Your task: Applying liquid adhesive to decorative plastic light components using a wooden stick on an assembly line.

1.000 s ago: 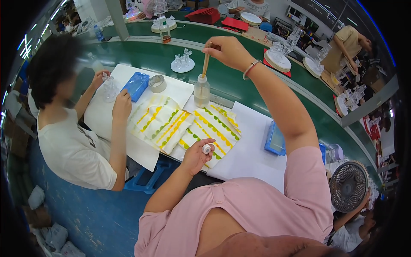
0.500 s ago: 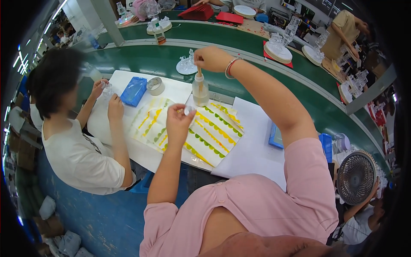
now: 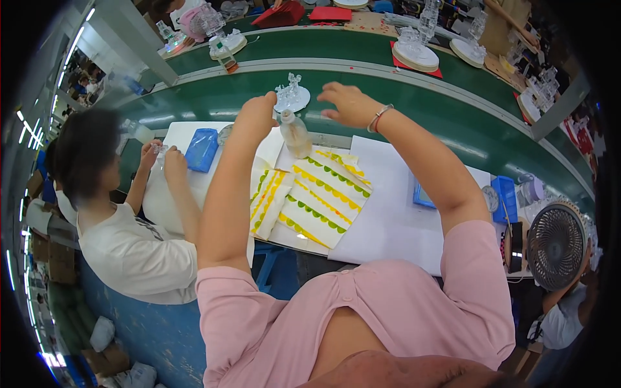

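My left hand (image 3: 257, 113) reaches out over the far edge of the white table sheet (image 3: 394, 220). Its fingers are curled, seen from the back, right beside a small clear crystal ornament on a round white base (image 3: 291, 98) on the green belt (image 3: 194, 107). What the hand holds is hidden. My right hand (image 3: 346, 103) hovers with fingers spread just right of the ornament, holding nothing. A small clear bottle (image 3: 296, 134) stands upright between my forearms. Below it lies a white cloth with yellow and green scalloped stripes (image 3: 323, 200).
A seated person at the left handles a small clear piece (image 3: 158, 150) beside a blue tray (image 3: 202, 149). Blue boxes (image 3: 504, 197) and a desk fan (image 3: 556, 246) stand at the right. More crystal ornaments on round bases (image 3: 414, 52) and red trays (image 3: 336, 13) lie beyond the belt.
My right hand has let go of the bottle's top and opened to the right of it. My left hand has moved up from the striped cloth to the crystal ornament.
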{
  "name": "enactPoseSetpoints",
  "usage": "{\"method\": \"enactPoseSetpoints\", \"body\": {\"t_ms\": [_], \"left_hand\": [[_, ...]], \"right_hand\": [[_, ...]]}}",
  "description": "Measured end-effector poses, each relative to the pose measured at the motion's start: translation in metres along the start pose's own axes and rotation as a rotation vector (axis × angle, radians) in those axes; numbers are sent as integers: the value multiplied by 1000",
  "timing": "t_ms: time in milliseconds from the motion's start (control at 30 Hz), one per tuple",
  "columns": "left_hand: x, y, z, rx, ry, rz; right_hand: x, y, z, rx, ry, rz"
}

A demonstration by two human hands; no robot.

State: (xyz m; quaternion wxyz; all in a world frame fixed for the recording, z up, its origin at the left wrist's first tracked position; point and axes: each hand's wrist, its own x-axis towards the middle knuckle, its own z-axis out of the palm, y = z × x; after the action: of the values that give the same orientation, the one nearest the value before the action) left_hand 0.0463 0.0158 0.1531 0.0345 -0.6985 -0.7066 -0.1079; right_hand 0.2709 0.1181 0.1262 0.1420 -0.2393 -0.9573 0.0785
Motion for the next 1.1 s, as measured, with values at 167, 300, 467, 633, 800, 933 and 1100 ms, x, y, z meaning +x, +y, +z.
{"method": "enactPoseSetpoints", "body": {"t_ms": [167,300,467,633,800,933,1100], "left_hand": [[24,12,-15,51,-155,63],[29,28,-21,-10,-211,32],[22,16,11,-109,-77,80],[2,15,36,-397,115,-112],[7,14,15,-306,-76,101],[9,4,12,-548,-221,47],[9,2,22,-475,83,65]], "right_hand": [[-26,-4,5,164,-120,28],[-6,-11,38,232,-11,35],[14,-22,96,439,175,82],[18,-30,127,610,260,190],[22,-26,136,547,223,173],[19,-26,139,514,190,165],[28,-33,134,617,321,135]]}}
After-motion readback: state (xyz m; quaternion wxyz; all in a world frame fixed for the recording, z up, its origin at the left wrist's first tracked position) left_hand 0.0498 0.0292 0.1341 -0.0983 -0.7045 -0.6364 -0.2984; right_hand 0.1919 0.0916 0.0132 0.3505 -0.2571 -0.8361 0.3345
